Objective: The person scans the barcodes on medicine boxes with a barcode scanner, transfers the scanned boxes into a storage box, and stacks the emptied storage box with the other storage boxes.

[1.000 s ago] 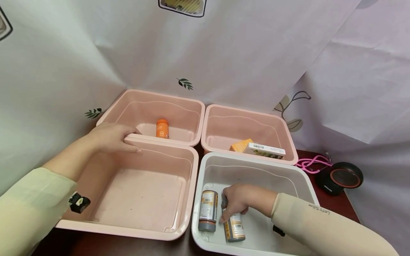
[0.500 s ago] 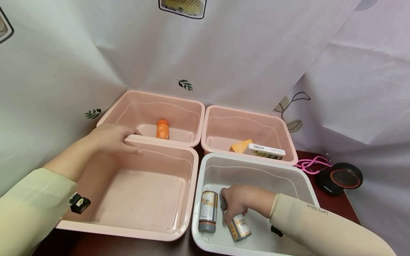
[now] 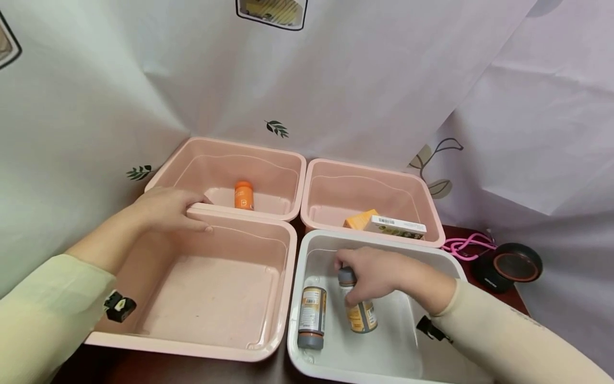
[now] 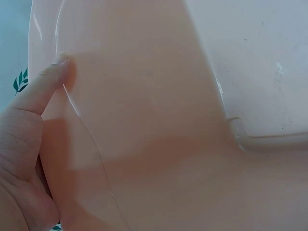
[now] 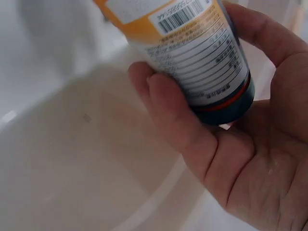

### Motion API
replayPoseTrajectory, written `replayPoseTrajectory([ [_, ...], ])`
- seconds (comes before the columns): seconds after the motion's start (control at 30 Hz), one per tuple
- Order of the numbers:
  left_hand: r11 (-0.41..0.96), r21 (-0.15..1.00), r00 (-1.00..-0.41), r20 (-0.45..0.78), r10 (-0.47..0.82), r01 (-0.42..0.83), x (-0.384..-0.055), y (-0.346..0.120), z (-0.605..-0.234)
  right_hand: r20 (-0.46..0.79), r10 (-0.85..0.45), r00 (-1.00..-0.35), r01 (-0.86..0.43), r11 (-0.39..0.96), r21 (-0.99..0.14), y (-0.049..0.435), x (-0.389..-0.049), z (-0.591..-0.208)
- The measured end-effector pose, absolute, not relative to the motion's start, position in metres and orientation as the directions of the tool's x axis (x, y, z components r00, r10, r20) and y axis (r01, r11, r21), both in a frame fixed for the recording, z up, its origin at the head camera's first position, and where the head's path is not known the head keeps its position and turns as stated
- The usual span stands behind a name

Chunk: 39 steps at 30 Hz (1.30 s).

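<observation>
My right hand (image 3: 376,272) grips a bottle (image 3: 362,317) with a grey cap and a white-and-orange label, tilted inside the white bin (image 3: 384,240). The right wrist view shows its barcode label (image 5: 180,17), with fingers and thumb around the dark-capped end. A similar bottle (image 3: 312,312) lies to its left, against the bin's left wall. My left hand (image 3: 168,208) holds the rim of the front left pink bin (image 3: 290,266), thumb on the inner wall in the left wrist view; its other fingers are mostly hidden.
The back left pink bin (image 3: 230,144) contains an orange bottle (image 3: 243,196). Inside the back right pink bin (image 3: 369,168) are a yellow box (image 3: 358,220) and a white box (image 3: 398,225). A black round device (image 3: 510,266) and pink cord (image 3: 460,246) sit at the right.
My right hand has moved away from me and slightly right, raising the bottle from the white bin's floor. The left hand keeps its place on the rim.
</observation>
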<state>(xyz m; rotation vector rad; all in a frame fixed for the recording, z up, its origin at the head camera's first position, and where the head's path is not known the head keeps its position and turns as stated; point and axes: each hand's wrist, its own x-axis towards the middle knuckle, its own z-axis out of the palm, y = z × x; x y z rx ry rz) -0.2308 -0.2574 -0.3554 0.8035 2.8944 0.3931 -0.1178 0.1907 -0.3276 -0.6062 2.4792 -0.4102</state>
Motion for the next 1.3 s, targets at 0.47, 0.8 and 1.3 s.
replayPoseTrajectory([
  [0.47, 0.832, 0.279, -0.858, -0.048, 0.512, 0.480, -0.232, -0.259, -0.355, -0.115, -0.659, -0.743, -0.489, 0.652, -0.579, 0.238, -0.101, -0.263],
  [0.8, 0.826, 0.288, -0.854, -0.049, 0.519, 0.485, -0.235, -0.257, -0.352, -0.017, -0.751, -0.661, -0.630, 0.566, -0.531, 0.264, -0.099, -0.259],
  [1.3, 0.827, 0.277, -0.852, -0.051, 0.522, 0.490, -0.231, -0.257, -0.354, 0.164, -0.630, -0.759, -0.639, 0.674, -0.370, 0.313, -0.072, -0.252],
])
